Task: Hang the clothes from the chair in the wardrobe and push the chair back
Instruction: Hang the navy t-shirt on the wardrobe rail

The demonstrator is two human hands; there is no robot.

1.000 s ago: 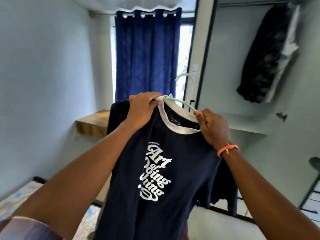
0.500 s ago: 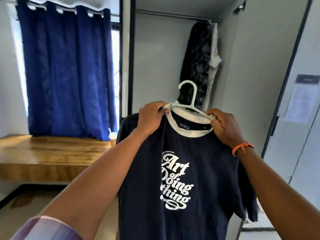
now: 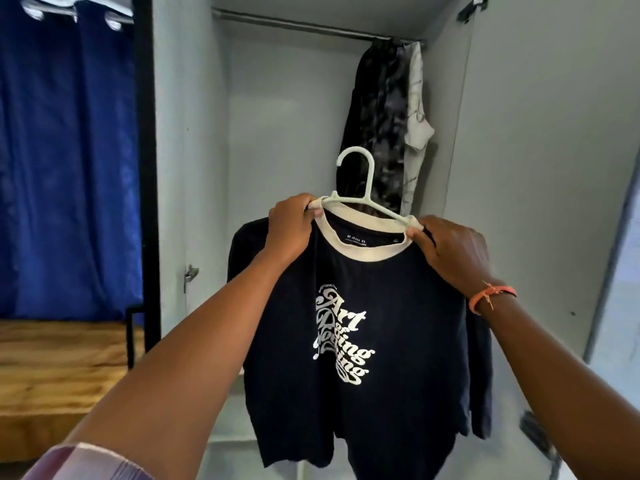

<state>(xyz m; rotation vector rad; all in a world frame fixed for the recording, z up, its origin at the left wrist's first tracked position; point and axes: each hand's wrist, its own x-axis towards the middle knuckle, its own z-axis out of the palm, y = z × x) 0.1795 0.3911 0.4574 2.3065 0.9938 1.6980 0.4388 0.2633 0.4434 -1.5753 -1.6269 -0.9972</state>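
Currently on view, listed item by item.

T-shirt: navy, with a cream collar band and white script lettering on the chest. It hangs on a hanger, held up in front of the open wardrobe, below the rail and not touching it.

Hanger: pale plastic, hook upright and free of the rail. Its arms run inside the shirt's collar, with both ends showing at the neck opening.

Left hand: fingers curled round the left end of the hanger together with the shirt's shoulder, gripping both.

Right hand: fingertips pinching the right end of the hanger at the collar edge. An orange wristband sits on this wrist.

Rail: dark metal bar across the top of the wardrobe interior, above the hanger hook and apart from it.

Hung clothes: a dark mottled garment and a pale one beside it, on the right end of the rail, close to the right inner wall and behind the hanger.

Curtain: deep blue, on rings, to the left of the wardrobe.

Wooden surface: at lower left, under the curtain.

Striped sleeve: at the bottom left edge, on the left arm.
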